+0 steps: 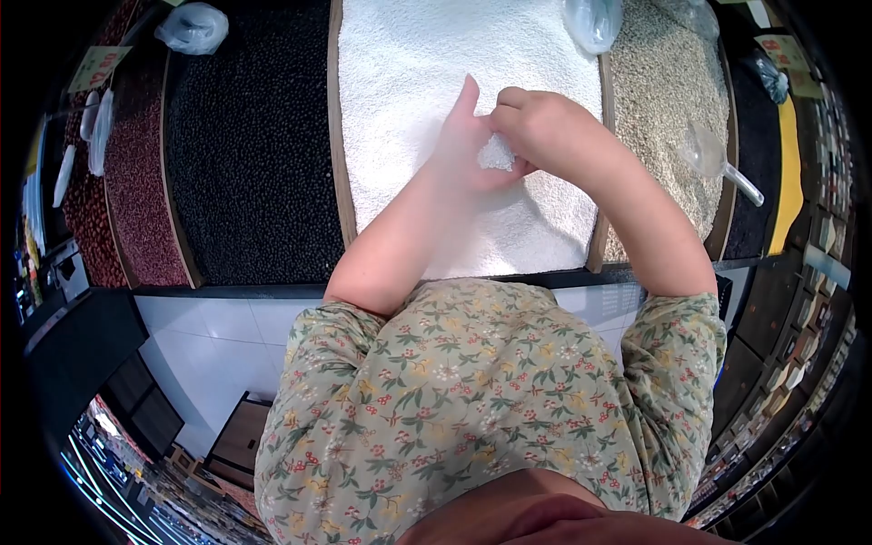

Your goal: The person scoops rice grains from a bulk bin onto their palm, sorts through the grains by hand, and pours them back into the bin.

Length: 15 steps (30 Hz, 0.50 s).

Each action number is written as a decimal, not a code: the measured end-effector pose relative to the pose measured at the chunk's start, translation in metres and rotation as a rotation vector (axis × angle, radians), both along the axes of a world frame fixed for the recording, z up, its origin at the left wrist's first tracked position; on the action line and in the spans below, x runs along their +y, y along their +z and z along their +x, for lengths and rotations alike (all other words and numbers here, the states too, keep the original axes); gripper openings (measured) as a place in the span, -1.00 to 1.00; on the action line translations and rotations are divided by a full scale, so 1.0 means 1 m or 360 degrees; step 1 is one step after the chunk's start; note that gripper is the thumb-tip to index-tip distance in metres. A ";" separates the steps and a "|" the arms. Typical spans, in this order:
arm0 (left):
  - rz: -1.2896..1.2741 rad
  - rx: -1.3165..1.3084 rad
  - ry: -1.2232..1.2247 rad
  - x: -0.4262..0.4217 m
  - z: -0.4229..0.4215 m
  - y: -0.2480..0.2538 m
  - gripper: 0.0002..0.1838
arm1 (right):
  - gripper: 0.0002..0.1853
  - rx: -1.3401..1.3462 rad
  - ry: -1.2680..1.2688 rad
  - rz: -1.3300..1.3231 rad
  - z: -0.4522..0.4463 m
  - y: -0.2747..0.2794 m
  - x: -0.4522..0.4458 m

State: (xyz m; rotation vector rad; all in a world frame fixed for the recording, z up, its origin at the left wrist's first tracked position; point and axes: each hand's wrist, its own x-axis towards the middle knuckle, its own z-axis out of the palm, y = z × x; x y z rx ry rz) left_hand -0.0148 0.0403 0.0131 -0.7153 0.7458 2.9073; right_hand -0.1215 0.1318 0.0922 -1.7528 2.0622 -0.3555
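My left hand point(468, 150) is cupped palm up above the white rice bin, its thumb stretched out. A small heap of white rice point(497, 153) lies in that palm. Over the palm's edge, my right hand point(542, 130) is closed, fingertips pinched together at the heap and touching the left hand. What those fingertips hold is hidden. Beneath both hands spreads the loose white rice point(409, 82) of the middle bin. A hazy blur covers part of my left wrist and palm.
Wooden dividers point(338, 136) separate the bins. Black beans point(250, 154) fill the left one; beige grain point(658, 100), with a clear scoop point(722, 163) in it, lies right. Plastic bags point(193, 29) rest at the back. Red beans point(143, 191) are farther left.
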 end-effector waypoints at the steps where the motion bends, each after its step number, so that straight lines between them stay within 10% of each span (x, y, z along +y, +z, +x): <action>1: -0.0001 0.0003 -0.0001 0.000 0.001 -0.002 -0.55 | -0.84 0.0003 -0.0001 -0.0001 -0.001 -0.001 0.000; 6: 0.0698 0.0447 -0.0116 -0.010 0.004 0.002 -0.10 | -0.96 -0.1039 -0.0686 0.0150 -0.006 0.024 -0.011; 15: 0.0932 0.0366 -0.0080 -0.010 0.018 0.012 -0.01 | -0.89 -0.0071 -0.0405 -0.0898 -0.061 0.024 -0.181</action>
